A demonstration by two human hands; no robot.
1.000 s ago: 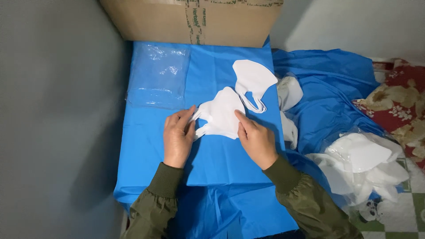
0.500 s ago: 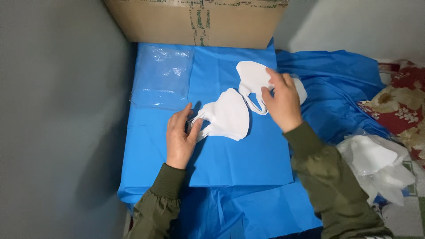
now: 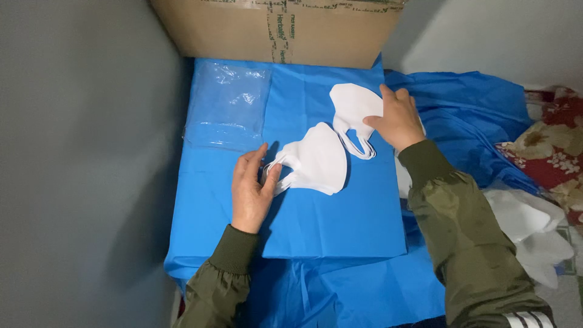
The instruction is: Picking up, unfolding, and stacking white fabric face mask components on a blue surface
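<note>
At 12 o'clock: box [image 3: 273, 27], brown cardboard, standing across the far edge of the bench [image 3: 328, 225]; a tape strip with dark green print runs down its front.
Bench cover: bright blue sheet, smooth on top, hanging loose at 6 o'clock.
At 10 o'clock: clear bag [image 3: 228, 106], flat, rectangular, crinkled, lying on the blue sheet.
Centre: near mask [image 3: 316, 159], white, folded flat, ear loops pointing toward 9 o'clock.
At 1 o'clock: far mask [image 3: 353, 109], white, folded flat, loops hanging toward 6 o'clock, just beside the near mask.
At 4 o'clock: mask pile [image 3: 531, 234], white, off the bench beside a floral cloth [image 3: 555, 149] in red and cream.
Left hand [image 3: 252, 188]: grip half open, thumb and fingertips on the near mask's loops at its 9 o'clock end; whether it pinches them cannot be told.
Right hand [image 3: 395, 118]: grip loose, fingers spread flat on the far mask's 3 o'clock edge, pressing rather than clasping.
</note>
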